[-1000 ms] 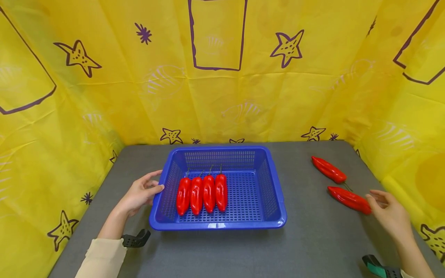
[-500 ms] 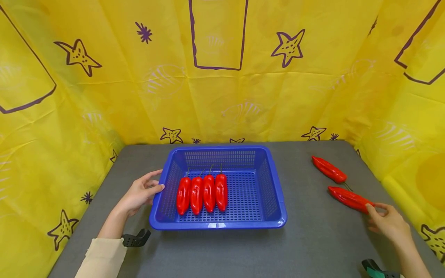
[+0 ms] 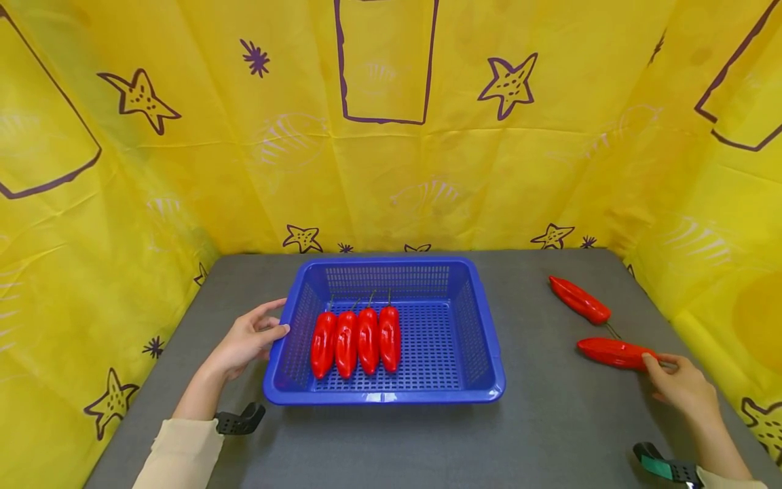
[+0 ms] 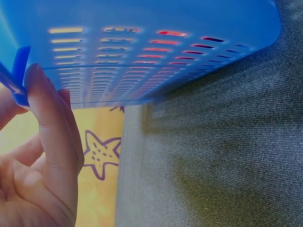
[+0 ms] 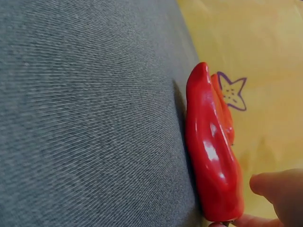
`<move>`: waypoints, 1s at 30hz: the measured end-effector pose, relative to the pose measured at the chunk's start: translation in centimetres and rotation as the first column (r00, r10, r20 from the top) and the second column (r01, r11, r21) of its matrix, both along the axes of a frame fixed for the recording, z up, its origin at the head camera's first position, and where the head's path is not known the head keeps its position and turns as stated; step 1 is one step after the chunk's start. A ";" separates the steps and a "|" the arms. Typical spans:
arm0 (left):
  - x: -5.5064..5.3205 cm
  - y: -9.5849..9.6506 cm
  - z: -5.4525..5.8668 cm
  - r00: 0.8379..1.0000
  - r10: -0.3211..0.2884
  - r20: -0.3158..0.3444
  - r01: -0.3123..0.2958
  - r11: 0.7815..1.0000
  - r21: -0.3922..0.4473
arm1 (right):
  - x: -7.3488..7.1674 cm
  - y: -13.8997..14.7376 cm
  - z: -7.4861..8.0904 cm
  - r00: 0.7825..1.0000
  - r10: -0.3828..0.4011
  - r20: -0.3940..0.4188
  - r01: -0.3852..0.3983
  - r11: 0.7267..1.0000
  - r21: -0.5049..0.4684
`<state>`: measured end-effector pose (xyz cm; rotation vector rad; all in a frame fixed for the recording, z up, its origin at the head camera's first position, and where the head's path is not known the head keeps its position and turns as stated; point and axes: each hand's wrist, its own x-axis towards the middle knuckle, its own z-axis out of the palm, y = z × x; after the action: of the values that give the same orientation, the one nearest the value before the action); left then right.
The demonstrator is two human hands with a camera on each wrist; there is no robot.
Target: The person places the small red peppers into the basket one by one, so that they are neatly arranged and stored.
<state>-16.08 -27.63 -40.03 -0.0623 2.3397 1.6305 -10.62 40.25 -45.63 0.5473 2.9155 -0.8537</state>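
Note:
My left hand (image 3: 247, 339) grips the left rim of a blue plastic basket (image 3: 383, 396), thumb on top. In the left wrist view, its fingers (image 4: 53, 127) bend up under the rim beside the slotted wall. Several glossy red peppers (image 3: 368, 341) lie side by side in the basket's left half, stems pointing away. Over at the right, my right hand (image 3: 687, 387) pinches the stem end of another red pepper (image 3: 613, 353), whose tip points left. The right wrist view shows this pepper (image 5: 210, 146) close along the grey cloth, fingertips at its stem end.
One more red pepper (image 3: 579, 300) lies just behind the held one, its stem reaching toward it. Grey cloth (image 3: 391, 448) covers the table. Yellow patterned curtains (image 3: 391, 176) enclose the back and both sides.
My right hand has closed on the stem end of the nearer loose pepper, and that pepper has turned slightly, its tip shifting toward me. The left hand and basket stay put.

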 end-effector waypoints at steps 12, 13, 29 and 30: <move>0.1 0.1 -0.1 1.000 0.011 -0.005 -0.011 1.000 0.001 | -1.3 0.0 0.0 1.000 -0.010 -0.027 0.011 1.000 0.014; 0.1 0.1 -0.1 1.000 0.011 -0.005 -0.011 1.000 0.003 | -1.5 -0.1 0.0 0.999 -0.011 -0.030 0.012 1.000 0.014; 0.0 0.1 -0.2 1.000 0.010 -0.009 -0.010 1.000 0.025 | -3.5 -2.0 -0.3 0.987 -0.157 0.044 0.161 0.982 -0.095; 0.0 0.1 -0.2 1.000 0.011 -0.008 -0.011 1.000 0.026 | -3.5 -2.1 -0.3 0.986 -0.160 0.038 0.163 0.982 -0.098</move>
<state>-16.07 -27.52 -40.26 -0.0626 2.3278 1.6690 -14.17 38.16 -45.95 0.7897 2.8123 -0.9952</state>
